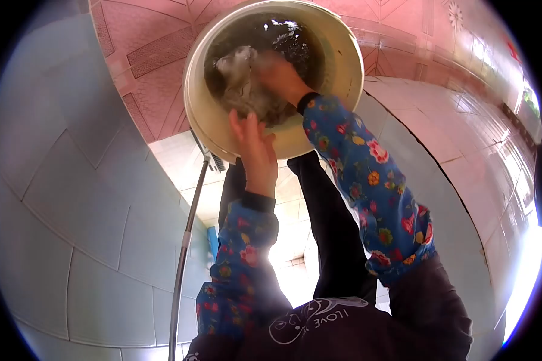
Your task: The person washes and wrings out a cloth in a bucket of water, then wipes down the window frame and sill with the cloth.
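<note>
A cream-coloured bucket (196,102) holds dark water (301,36) with a wet, greyish-white cloth (238,72) lying partly above the surface. My right hand (280,75) reaches into the bucket at the cloth's right side. It is blurred by motion, and whether its fingers grip the cloth does not show. Over the near inner wall of the bucket is my left hand (256,141), its fingers stretched out and apart beside the cloth's lower end, with nothing seen in them. Blue floral sleeve covers (367,180) are on both forearms.
A metal pole (186,240) with a brush-like head stands left of my left arm, close to the bucket. Grey tiled wall (84,240) rises on the left. Pink patterned tiles (156,78) lie around the bucket. A blue object (212,240) shows behind the pole.
</note>
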`<state>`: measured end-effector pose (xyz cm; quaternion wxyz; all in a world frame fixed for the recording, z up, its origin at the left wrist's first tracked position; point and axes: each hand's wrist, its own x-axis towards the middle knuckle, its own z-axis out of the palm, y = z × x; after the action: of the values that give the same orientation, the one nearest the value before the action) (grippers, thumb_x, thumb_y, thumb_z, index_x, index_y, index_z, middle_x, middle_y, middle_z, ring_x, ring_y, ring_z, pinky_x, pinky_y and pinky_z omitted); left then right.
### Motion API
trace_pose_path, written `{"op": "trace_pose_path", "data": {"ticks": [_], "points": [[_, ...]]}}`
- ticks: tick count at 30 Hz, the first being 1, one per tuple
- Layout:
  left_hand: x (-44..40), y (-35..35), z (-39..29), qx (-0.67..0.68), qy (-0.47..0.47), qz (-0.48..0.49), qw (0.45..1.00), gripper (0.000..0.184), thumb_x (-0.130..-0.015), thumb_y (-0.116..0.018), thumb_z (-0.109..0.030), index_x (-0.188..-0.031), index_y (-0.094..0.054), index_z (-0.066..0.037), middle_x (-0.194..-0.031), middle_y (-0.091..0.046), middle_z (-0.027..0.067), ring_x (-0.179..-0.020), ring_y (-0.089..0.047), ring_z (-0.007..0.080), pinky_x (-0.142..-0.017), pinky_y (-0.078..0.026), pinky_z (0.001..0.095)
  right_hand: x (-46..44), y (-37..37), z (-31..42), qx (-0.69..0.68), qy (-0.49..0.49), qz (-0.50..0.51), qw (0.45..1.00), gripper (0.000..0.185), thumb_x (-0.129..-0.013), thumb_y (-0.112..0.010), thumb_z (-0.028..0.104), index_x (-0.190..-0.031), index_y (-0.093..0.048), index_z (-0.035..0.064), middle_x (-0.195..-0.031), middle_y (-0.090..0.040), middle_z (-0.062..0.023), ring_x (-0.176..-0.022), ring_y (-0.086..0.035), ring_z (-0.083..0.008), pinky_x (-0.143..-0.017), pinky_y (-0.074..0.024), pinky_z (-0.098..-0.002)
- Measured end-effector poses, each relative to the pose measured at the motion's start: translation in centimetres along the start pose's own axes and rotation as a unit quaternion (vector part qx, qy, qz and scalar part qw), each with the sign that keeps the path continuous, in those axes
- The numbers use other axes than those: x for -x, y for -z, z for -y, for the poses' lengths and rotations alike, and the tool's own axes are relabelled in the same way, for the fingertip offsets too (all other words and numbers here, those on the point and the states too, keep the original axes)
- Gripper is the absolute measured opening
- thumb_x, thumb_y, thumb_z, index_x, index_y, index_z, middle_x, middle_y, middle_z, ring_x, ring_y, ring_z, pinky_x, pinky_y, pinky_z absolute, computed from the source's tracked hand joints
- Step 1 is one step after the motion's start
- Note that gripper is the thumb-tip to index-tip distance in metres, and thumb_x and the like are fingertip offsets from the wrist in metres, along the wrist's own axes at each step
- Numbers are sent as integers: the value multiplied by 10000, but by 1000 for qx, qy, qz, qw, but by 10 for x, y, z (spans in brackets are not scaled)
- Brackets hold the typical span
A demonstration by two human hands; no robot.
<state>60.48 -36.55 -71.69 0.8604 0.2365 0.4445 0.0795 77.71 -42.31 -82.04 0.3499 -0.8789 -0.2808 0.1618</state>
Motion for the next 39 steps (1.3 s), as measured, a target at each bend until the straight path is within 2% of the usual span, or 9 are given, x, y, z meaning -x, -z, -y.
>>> {"op": "trace_pose_path", "data": {"ticks": [7, 16, 22, 24, 26, 30, 33, 34, 39], "points": [[13, -7, 8, 22, 120, 12, 992, 756, -878, -490, -604, -1449, -254, -169, -1419, -332, 103, -1281, -312, 431, -947, -280, 685, 24, 40, 13, 286, 104, 107, 947, 322, -837, -575, 176, -1128, -649, 59, -1065, -655, -172, -999, -614, -327, -870, -486, -401], [-26, -6, -37, 44, 11, 35, 998, 383, -1013, -383, -373, -1285, -419, -105, -1168, -548, 93, -1082, -555, 202, -917, -472, 328, 89, 64, 155, -514, -266, 94, 810, 87, -817, -658, 96, -828, -687, 15, -858, -663, 37, -739, -569, -56, -651, -487, -255], [-77, 48, 21, 341, 140, 307, 877, 418, -990, -430, -394, -1205, -533, -51, -1117, -611, 112, -1059, -590, 217, -926, -479, 350, 30, 22, 97, -204, -28, 139, 969, 370, -901, -628, 338, -910, -679, -29, -786, -691, -111, -629, -607, -142, -593, -491, -313], [-64, 2, -3, 145, 132, -80, 977, 413, -966, -497, -339, -1248, -514, -38, -1182, -580, 118, -1116, -566, 226, -944, -473, 396, -9, -3, 26, -64, -1, 112, 992, 415, -885, -632, 397, -938, -685, -11, -823, -672, -190, -714, -665, -226, -645, -501, -346], [-50, 24, -3, -237, -146, 14, 960, 414, -977, -486, -345, -1279, -509, -63, -1247, -565, 95, -1149, -552, 253, -992, -445, 402, -19, -4, 18, 56, -65, 158, 984, 402, -884, -622, 374, -944, -685, -18, -896, -673, -202, -819, -659, -296, -717, -507, -370], [-61, 39, -23, 37, 145, -128, 980, 462, -931, -525, -231, -1356, -425, -82, -1306, -481, 88, -1161, -523, 274, -984, -413, 386, -31, -17, -35, 346, 10, 152, 926, 349, -867, -608, 278, -1005, -652, -40, -983, -655, -219, -945, -624, -364, -835, -493, -413], [-62, 34, -20, -64, 142, -186, 970, 547, -894, -582, -263, -1390, -381, -148, -1324, -462, 72, -1082, -523, 252, -909, -421, 399, 1, -18, 26, -146, -154, -33, 977, 359, -812, -609, 167, -1091, -598, -58, -1012, -644, -222, -959, -609, -394, -865, -486, -432], [-61, 30, -18, -97, 132, -190, 968, 589, -878, -608, -283, -1403, -362, -176, -1323, -463, 62, -1039, -528, 238, -869, -431, 406, 16, -26, 22, -42, 59, -77, 994, 416, -763, -613, 104, -1151, -564, -37, -996, -640, -240, -952, -617, -378, -867, -486, -431], [-67, 41, -5, -197, 9, -87, 976, 573, -897, -563, -380, -1406, -360, -212, -1343, -431, 33, -1122, -467, 217, -846, -400, 400, 22, -35, -13, 115, -89, 157, 977, 283, -738, -642, 92, -1015, -678, 50, -958, -675, -183, -937, -631, -361, -885, -491, -425]]}}
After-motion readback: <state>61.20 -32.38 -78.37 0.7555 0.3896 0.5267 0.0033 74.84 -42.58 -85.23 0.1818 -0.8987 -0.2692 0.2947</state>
